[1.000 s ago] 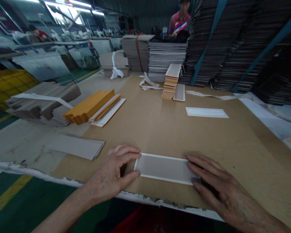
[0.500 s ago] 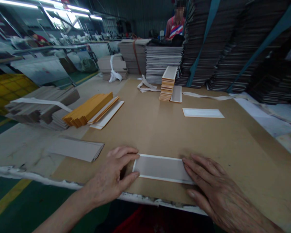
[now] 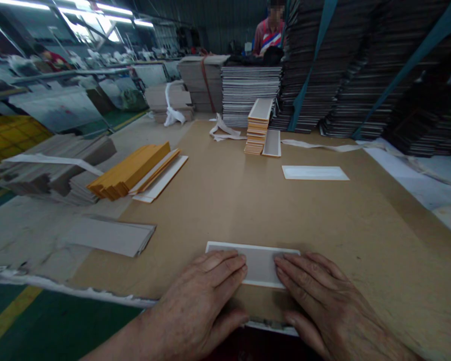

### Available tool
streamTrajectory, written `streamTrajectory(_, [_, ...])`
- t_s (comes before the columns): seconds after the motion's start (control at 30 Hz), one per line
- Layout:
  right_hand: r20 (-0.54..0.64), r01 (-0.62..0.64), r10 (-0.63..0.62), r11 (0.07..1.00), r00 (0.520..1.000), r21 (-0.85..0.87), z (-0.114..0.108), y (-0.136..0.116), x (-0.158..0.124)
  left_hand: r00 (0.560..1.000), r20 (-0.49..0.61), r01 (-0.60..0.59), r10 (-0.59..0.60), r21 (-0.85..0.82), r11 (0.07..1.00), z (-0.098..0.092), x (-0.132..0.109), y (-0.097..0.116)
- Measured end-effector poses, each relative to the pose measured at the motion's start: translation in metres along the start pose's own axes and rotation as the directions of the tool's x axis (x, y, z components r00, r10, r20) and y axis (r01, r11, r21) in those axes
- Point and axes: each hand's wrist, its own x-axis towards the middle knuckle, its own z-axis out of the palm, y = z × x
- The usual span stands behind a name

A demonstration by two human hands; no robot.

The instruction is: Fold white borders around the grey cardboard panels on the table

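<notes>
Pressing grey white-bordered cardboard panel (image 3: 260, 264), left hand (image 3: 199, 303), right hand (image 3: 321, 306), fingers flat, open; I judge light, stiff, pinch short ends.

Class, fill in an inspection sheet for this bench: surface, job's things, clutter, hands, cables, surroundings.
Surface: brown board tabletop.
Job's things: white-edged grey panel, flat near the front edge.
Clutter: yellow card stack, grey card sheets, panel stack, single white panel, strap scraps.
Hands: left hand and right hand flat, fingers on the panel.
Cables: nothing seen.
Surroundings: tall dark board stacks; a person in red beyond.
</notes>
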Motion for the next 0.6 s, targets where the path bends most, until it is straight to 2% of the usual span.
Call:
streamTrajectory(0.07, [-0.012, -0.01, 0.01, 0.999, 1.0, 0.033, 0.0, -0.001, 0.0, 0.999, -0.033, -0.007, 0.006, -0.018, 1.0, 0.001, 0.0, -0.002])
streamTrajectory(0.17, [0.034, -0.05, 0.045, 0.989, 0.998, 0.139, -0.008, 0.009, -0.005, 0.997, -0.073, -0.014, 0.01, -0.059, 0.998, 0.002, -0.001, -0.006])
streamTrajectory(0.23, [0.027, -0.154, 0.152, 0.952, 0.988, 0.264, -0.017, 0.021, -0.008, 0.997, -0.082, -0.015, 0.008, -0.077, 0.997, 0.004, -0.003, -0.009])
streamTrajectory(0.3, [-0.02, -0.273, 0.301, 0.888, 0.953, 0.369, -0.025, 0.032, -0.01, 0.996, -0.092, -0.023, 0.016, -0.082, 0.996, 0.007, -0.004, -0.012])
streamTrajectory(0.37, [-0.025, -0.323, 0.363, 0.856, 0.931, 0.404, -0.027, 0.039, -0.01, 0.995, -0.101, -0.028, 0.019, -0.086, 0.996, 0.01, -0.004, -0.014])
streamTrajectory(0.5, [0.142, -0.195, 0.162, 0.946, 0.976, 0.259, -0.018, 0.029, -0.007, 0.994, -0.106, -0.02, 0.009, -0.105, 0.994, 0.009, -0.004, -0.013])
streamTrajectory(0.6, [0.145, -0.089, 0.073, 0.99, 0.987, 0.11, -0.011, 0.012, -0.011, 0.996, -0.087, -0.033, 0.022, -0.124, 0.992, 0.002, -0.009, -0.012])
